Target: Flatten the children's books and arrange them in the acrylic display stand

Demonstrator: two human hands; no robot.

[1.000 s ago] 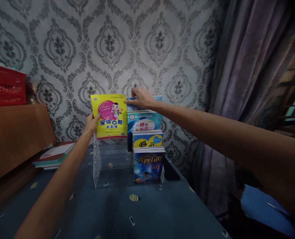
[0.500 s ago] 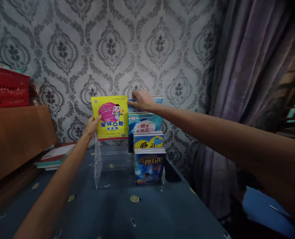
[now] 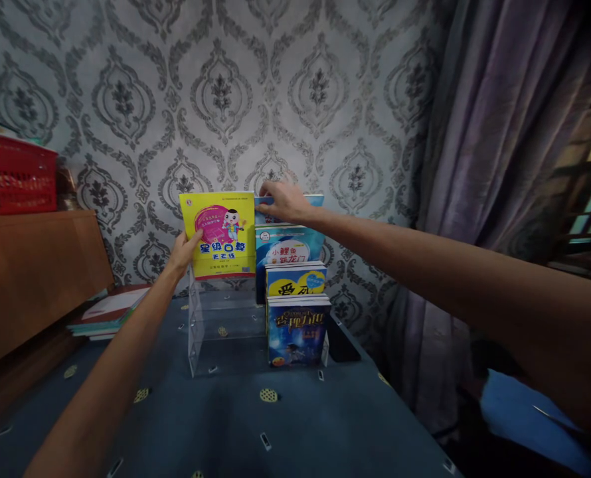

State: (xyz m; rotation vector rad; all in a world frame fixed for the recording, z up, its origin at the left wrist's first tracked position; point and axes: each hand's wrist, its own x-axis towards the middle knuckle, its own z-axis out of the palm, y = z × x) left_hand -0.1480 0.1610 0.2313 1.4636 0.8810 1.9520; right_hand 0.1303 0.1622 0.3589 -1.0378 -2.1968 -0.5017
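Note:
My left hand [image 3: 184,252] grips a yellow workbook [image 3: 220,265] by its left edge, thumb across the front cover. The workbook stands upright at the back left of a clear acrylic book rack [image 3: 196,332]. At the workbook's upper right edge is my right hand [image 3: 285,201], fingers curled and thumb toward that edge. It covers part of a blue book [image 3: 316,200] in the rear row; what its fingertips grip is hidden. Stepped down in front stand a light-blue book [image 3: 288,249], yellow-and-blue books [image 3: 295,282] and dark-blue books [image 3: 298,335].
The rack stands on a dark blue patterned tablecloth [image 3: 226,425] against the papered wall. Left are stacked books [image 3: 111,309] and a wooden cabinet [image 3: 41,272] bearing a red basket [image 3: 16,174]. A dark flat object [image 3: 344,345] lies right of the rack, near a curtain [image 3: 455,265].
The view has shifted slightly. Both hands and the yellow workbook keep nearly the same place at the rack; my right fingers look slightly altered in pose.

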